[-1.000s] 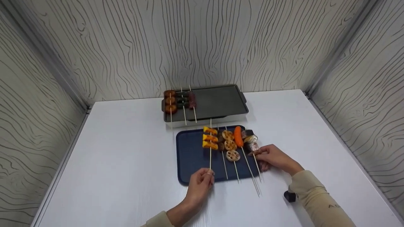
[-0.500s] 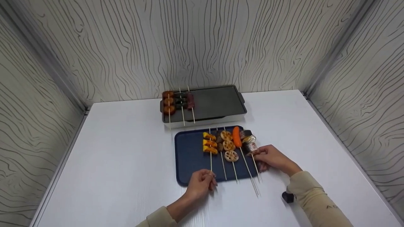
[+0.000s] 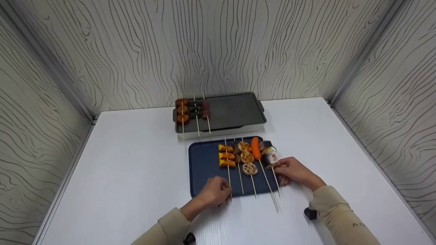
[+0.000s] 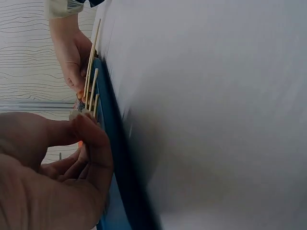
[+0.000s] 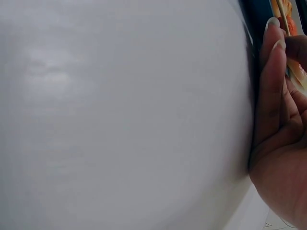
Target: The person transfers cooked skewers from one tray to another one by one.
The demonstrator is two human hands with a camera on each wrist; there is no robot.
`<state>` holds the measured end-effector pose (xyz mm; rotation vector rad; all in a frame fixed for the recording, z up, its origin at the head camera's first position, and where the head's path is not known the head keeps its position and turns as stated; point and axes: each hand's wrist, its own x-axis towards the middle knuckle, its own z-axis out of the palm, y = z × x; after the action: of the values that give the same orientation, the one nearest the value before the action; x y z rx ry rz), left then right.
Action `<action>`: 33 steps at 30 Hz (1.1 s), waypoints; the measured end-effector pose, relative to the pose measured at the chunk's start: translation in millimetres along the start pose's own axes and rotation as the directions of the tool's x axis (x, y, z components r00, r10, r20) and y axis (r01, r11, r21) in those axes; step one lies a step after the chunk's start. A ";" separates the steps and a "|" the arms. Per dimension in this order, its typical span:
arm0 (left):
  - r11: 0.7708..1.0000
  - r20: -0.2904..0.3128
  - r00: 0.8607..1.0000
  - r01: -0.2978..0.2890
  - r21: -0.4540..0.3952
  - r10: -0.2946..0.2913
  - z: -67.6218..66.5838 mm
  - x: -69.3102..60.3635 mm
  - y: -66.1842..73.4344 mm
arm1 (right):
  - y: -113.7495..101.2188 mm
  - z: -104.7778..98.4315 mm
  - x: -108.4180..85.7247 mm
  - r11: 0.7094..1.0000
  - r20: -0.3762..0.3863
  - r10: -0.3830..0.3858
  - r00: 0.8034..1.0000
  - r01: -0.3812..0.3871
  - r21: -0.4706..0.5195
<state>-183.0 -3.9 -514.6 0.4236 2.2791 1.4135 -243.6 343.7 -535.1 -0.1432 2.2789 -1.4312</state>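
Observation:
My left hand [image 3: 213,191] is at the tray's front edge, its fingers curled around the lower stick of a skewer of yellow slices [image 3: 226,156]; in the left wrist view thumb and forefinger meet, but the stick between them is hidden. On the right, my right hand [image 3: 295,171] pinches a skewer of dark, silvery chunks [image 3: 271,159] just below its food, over the rim of the blue tray [image 3: 202,166]. Between the hands lie a brown-chunk skewer [image 3: 237,158], a lotus root skewer [image 3: 250,168] and a sausage skewer [image 3: 255,148].
Behind the tray stands a dark grill plate [image 3: 235,110]. Along its left side lie a skewer of orange-brown rounds [image 3: 182,118], one of dark green pieces [image 3: 195,108] and a red meat skewer [image 3: 205,109]. A white table [image 3: 136,160] and wood-patterned walls [image 3: 218,47] surround them.
The yellow-slice skewer has come down toward the tray and its stick now tilts slightly. My left hand has shifted a little left and turned. My right hand stays in place.

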 end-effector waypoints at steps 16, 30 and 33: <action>0.943 -0.115 0.984 -0.091 0.319 0.134 -47.3 18.8 22.2 | 4.5 -1.1 -1.5 1.000 -0.018 0.013 1.000 -0.013 -0.001; 0.851 -0.409 0.897 0.078 0.519 0.167 -122.9 70.9 49.5 | 3.6 5.2 -1.8 0.999 -0.038 -0.029 0.999 0.031 0.031; 0.841 -0.425 0.892 0.107 0.531 0.154 -126.9 90.4 47.3 | 4.0 5.9 -3.5 0.999 -0.049 -0.030 0.998 0.032 0.042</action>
<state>-323.2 -39.0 -439.6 0.3038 3.0824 0.9056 -237.5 341.7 -539.7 -0.1327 2.2921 -1.5134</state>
